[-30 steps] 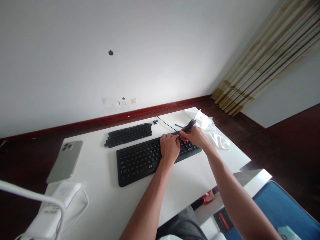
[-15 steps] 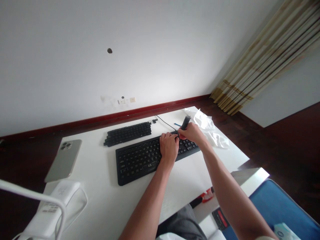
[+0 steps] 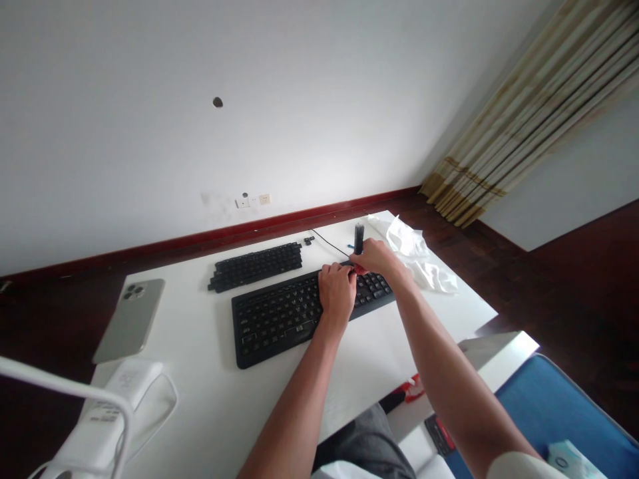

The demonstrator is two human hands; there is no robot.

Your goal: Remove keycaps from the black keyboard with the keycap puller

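Note:
A black keyboard point(image 3: 279, 318) lies at a slant on the white desk, its left part showing many bare key positions. My left hand point(image 3: 337, 289) presses on its middle, fingers bent over the far edge and thumb beside the other hand. Closed round a dark brush-like tool point(image 3: 359, 238), my right hand point(image 3: 374, 258) sits just right of it, over the keyboard's far edge. The tool stands nearly upright with its bristly-looking end up; its lower end is hidden by my fingers. Loose black keycaps point(image 3: 257, 267) are lined up in rows behind the keyboard.
A few keycaps point(image 3: 308, 241) lie apart near a thin black cable point(image 3: 329, 243). Crumpled white tissue point(image 3: 414, 249) is at the right. A phone point(image 3: 130, 322) and a white power strip point(image 3: 107, 426) with cord are at the left. A blue chair seat point(image 3: 564, 412) stands lower right.
My right hand has shifted slightly left, and the tool has turned from leaning right to nearly upright. My left hand stays in place on the keyboard.

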